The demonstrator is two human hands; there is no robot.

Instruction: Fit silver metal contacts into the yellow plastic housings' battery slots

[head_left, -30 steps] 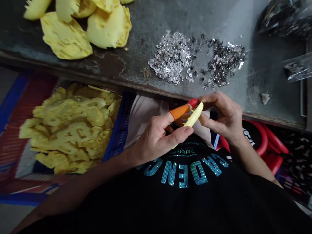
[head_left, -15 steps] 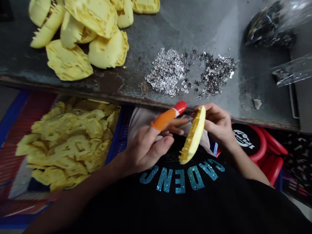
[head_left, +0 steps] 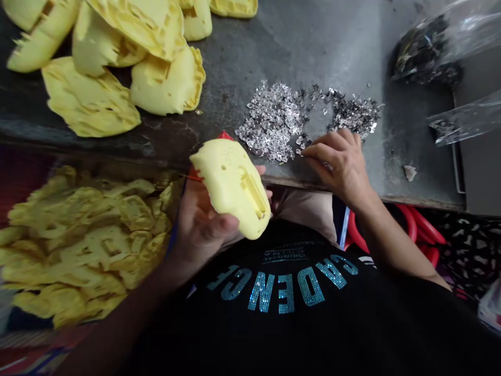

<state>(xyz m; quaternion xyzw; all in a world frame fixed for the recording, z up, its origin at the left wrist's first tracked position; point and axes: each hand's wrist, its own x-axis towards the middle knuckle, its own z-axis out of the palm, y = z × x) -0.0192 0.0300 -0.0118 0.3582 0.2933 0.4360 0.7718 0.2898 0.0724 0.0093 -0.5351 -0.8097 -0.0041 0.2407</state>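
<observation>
Compared with the earlier frame, the yellow moulded piece (head_left: pixel 230 185) has changed hands: your left hand (head_left: pixel 203 222) now has it, and your right hand (head_left: pixel 338 167) has moved off it and out over the table. The piece sits in the lower middle of the frame, just off the table edge, with its slotted face up and tilted toward you. Your left hand is closed around its underside, thumb across the near side. The red tip of the orange finger sheath (head_left: pixel 226 136) barely shows past the piece's upper edge; the rest is hidden. Your right hand is narrow and curled, its fingertips (head_left: pixel 309 151) just at the edge of the silver metal bits (head_left: pixel 274 122). You cannot tell from this view whether they are pinching anything. The bits lie loose in a spread at upper centre on the grey metal table (head_left: pixel 313 47). Other yellow moulded pieces (head_left: pixel 164 78) are heaped at upper left on the table, and more (head_left: pixel 78 240) fill the lower left, below the table edge. Plastic bags (head_left: pixel 426 52) lie at upper right.
</observation>
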